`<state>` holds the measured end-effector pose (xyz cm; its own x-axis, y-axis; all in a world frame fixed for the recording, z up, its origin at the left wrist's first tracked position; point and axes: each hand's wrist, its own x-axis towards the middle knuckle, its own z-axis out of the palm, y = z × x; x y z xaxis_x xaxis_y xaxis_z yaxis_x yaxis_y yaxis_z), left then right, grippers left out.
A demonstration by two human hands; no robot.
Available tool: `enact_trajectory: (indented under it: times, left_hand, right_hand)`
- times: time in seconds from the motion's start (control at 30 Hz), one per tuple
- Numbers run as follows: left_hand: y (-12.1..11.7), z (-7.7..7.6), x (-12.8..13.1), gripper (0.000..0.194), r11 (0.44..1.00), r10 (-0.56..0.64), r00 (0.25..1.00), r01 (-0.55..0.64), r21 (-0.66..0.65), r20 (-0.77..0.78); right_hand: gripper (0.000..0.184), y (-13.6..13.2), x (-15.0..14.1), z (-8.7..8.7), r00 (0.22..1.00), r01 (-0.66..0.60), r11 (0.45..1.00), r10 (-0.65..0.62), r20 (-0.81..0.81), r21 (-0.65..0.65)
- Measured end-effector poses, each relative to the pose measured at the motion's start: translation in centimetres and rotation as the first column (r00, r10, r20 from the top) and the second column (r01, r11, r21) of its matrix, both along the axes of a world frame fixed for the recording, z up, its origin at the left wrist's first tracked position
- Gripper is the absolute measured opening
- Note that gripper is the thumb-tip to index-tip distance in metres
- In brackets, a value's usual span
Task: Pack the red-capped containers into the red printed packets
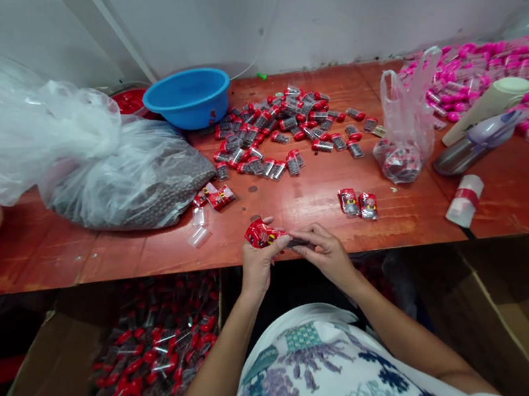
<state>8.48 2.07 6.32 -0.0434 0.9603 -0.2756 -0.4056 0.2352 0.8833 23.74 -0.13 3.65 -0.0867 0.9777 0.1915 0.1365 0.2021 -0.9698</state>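
My left hand (pixel 258 262) pinches a small red wrapper (pixel 261 233) at the table's front edge. My right hand (pixel 323 250) is closed on a small dark-filled tube (pixel 298 243) that meets the wrapper. Two red packets (pixel 358 202) lie on the red-brown table (pixel 77 254) just right of my hands. Further back lies a heap of red-capped tubes (pixel 284 131). Two more red packets (pixel 214 197) and empty clear tubes (pixel 197 227) lie to the left.
A big clear bag of dark beads (pixel 142 184) sits at left, a blue bowl (pixel 187 96) behind it. A small plastic bag (pixel 404 129), a heat gun (pixel 483 123), tape roll (pixel 464 200) and pink tubes (pixel 491 75) lie right. Below left, a cardboard box (pixel 43 387) holds finished tubes.
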Motion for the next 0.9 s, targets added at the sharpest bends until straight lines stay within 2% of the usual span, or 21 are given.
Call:
enact_trajectory:
  times: [0.13,0.27,0.33,0.47,0.53,0.63,0.7,0.8,0.9]
  left_hand:
    - [0.1,0.0,-0.2,0.059,1.0,-0.031,0.998,0.031,-0.005,0.063]
    - [0.1,0.1,-0.3,0.061,0.998,-0.067,0.995,0.066,0.012,0.072]
    - [0.1,0.2,-0.2,0.059,0.999,-0.043,0.998,0.043,0.0,0.04]
    - [0.3,0.2,0.0,0.052,0.999,-0.032,0.999,0.031,-0.021,-0.022]
    - [0.3,0.0,0.2,0.045,0.999,-0.05,0.999,0.05,-0.017,-0.005]
    - [0.4,-0.3,0.6,0.029,0.995,-0.093,0.995,0.093,-0.024,0.021]
    - [0.5,-0.4,0.7,0.025,0.998,-0.054,0.998,0.055,-0.025,0.039]
    - [0.5,-0.4,0.8,0.024,0.998,0.058,0.996,-0.057,-0.011,0.074]
    - [0.3,-0.3,1.1,0.022,1.0,0.004,0.998,-0.003,-0.011,0.065]
  right_hand:
    - [0.026,-0.2,-0.6,-0.7,0.987,0.076,0.988,-0.093,-0.127,-0.132]
    - [0.027,-0.4,-0.9,-0.9,0.957,0.03,0.96,-0.108,-0.269,-0.277]
    - [0.025,-0.5,-0.9,-0.7,0.962,0.066,0.97,-0.123,-0.242,-0.232]
    - [0.02,-0.7,-1.2,-0.3,0.978,0.173,0.983,-0.179,-0.106,-0.06]
    - [0.021,-0.7,-1.5,-0.4,0.972,0.179,0.979,-0.192,-0.133,-0.1]
    - [0.025,-0.5,-1.8,-0.8,0.938,0.118,0.956,-0.196,-0.286,-0.267]
    - [0.026,-0.2,-1.7,-1.2,0.92,0.092,0.945,-0.202,-0.336,-0.314]
    - [0.032,0.2,-1.0,-1.4,0.947,0.066,0.967,-0.139,-0.289,-0.247]
    - [0.042,0.3,-0.3,-1.3,0.976,-0.016,0.983,-0.025,-0.217,-0.183]
